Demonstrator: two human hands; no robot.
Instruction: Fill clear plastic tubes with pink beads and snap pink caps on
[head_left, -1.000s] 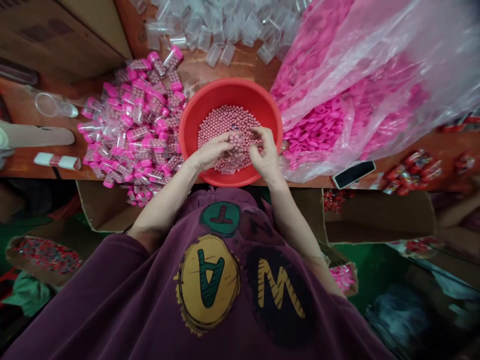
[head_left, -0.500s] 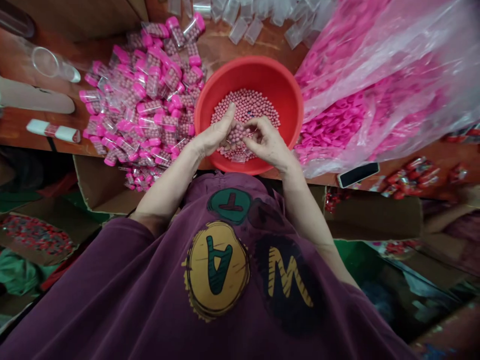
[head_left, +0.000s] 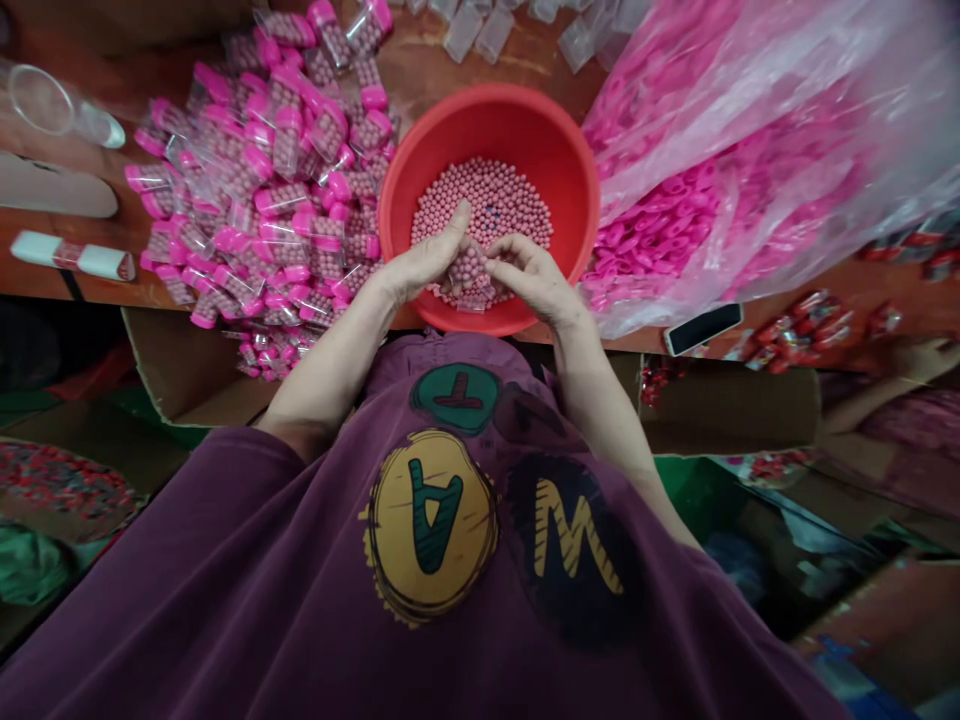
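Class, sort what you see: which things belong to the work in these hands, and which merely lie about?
Apparently part of the job:
red bowl
pink beads
bead-filled tubes
clear containers
pink plastic pieces

Apparently just lying about:
phone
white bundle with red band
shiny red items

The right hand (head_left: 538, 282) has moved closer to the left hand (head_left: 429, 262).

Passable table strip (head_left: 427, 65) beyond bowl (head_left: 525, 125) — 2 obstacles flanking: bottle pile (head_left: 281, 200) left, bag (head_left: 724, 180) right.
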